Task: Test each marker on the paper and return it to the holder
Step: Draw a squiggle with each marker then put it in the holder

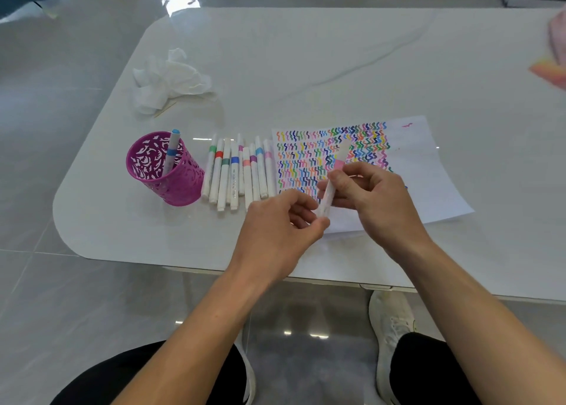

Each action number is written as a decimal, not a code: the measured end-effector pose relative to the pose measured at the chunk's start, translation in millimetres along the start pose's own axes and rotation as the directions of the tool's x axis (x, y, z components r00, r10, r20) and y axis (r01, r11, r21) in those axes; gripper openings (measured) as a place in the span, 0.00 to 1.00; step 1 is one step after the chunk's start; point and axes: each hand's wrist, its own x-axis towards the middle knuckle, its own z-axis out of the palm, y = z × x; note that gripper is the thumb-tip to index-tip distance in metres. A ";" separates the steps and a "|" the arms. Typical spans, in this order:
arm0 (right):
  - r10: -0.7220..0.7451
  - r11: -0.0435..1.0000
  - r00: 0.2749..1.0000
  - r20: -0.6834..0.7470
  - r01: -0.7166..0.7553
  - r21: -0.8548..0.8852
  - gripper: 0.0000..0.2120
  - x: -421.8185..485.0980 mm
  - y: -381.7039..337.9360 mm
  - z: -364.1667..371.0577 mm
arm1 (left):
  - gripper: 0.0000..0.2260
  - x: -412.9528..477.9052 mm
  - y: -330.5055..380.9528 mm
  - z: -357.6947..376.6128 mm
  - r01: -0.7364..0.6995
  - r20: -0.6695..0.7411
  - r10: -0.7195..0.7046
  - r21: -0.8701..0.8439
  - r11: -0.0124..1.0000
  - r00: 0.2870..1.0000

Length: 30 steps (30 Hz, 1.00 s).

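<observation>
My right hand [367, 193] grips a white marker with a pink band [339, 163], held slanted above the paper [428, 172]. My left hand [281, 221] pinches the marker's lower end near its cap. The paper is covered in rows of coloured squiggles. A purple cut-out holder [180, 187] stands at the left with one blue-banded marker [172, 152] upright in it. Several white markers with coloured bands [235, 172] lie side by side between the holder and the paper.
A crumpled white tissue [168, 80] lies at the back left of the white table [306, 61], with a thin stick beside it. A pink and orange object [551, 58] shows at the right edge. The table's front edge runs just below my wrists.
</observation>
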 end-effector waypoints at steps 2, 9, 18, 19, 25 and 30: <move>-0.019 1.000 1.000 -0.016 0.020 0.004 0.03 0.1 -2.8 -5.6 | 0.10 5.4 1.8 -2.3 0.014 0.000 -0.014 -0.034 0.999 1.000; -0.241 0.760 0.962 0.128 0.269 -0.591 0.03 -5.4 5.7 -22.2 | 0.20 21.8 -7.4 -17.0 0.021 0.009 -0.020 -0.064 0.998 1.000; -0.166 0.628 0.943 0.289 0.327 -0.706 0.07 9.7 12.9 -23.8 | 0.08 30.1 -16.2 -2.7 -0.076 0.071 0.060 0.245 0.967 0.996; -0.150 0.613 0.943 0.296 0.324 -0.721 0.07 9.8 14.3 -23.1 | 0.08 31.2 -17.3 -1.1 -0.081 0.080 0.061 0.270 0.960 0.995; -0.117 0.648 0.958 0.261 0.272 -0.711 0.09 6.4 14.4 -20.0 | 0.09 38.1 -21.1 3.9 -0.126 0.110 0.093 0.352 0.927 0.990; -0.105 0.690 0.955 0.278 0.272 -0.671 0.07 5.2 10.3 -17.5 | 0.10 36.7 -22.1 1.2 -0.159 0.140 0.116 0.353 0.922 0.983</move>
